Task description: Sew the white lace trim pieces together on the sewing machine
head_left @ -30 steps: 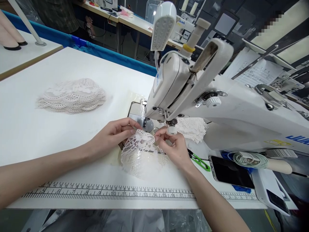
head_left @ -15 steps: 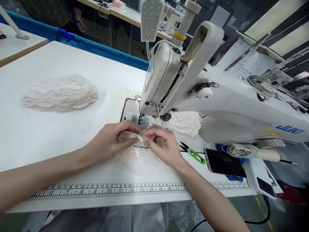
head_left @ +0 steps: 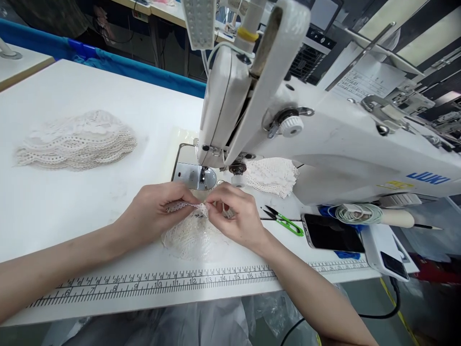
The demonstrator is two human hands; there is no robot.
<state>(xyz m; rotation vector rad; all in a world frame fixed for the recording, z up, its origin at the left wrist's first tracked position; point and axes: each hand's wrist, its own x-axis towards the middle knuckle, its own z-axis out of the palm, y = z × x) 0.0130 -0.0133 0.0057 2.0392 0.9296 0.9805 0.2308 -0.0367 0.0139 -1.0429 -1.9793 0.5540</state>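
Between my two hands is a piece of white lace [head_left: 192,235], its upper edge raised and its lower part spread on the table. My left hand [head_left: 154,209] pinches that edge between thumb and fingers. Close beside it, my right hand [head_left: 236,214] also pinches the lace edge, fingertips almost meeting the left ones. Just beyond the hands stands the white sewing machine [head_left: 230,101], with its metal needle plate [head_left: 189,175] in front of the fingers. The needle tip is too small to make out.
A stack of lace pieces [head_left: 77,142] lies at the left. More lace [head_left: 272,175] sits under the machine arm. Green thread snips [head_left: 284,222], a phone [head_left: 332,233] and a white device [head_left: 383,252] are at the right. A printed ruler [head_left: 169,283] runs along the front edge.
The view has shifted slightly, so the machine and table appear further left. The lace edge between my hands now looks flatter and straighter, still pinched by both hands.
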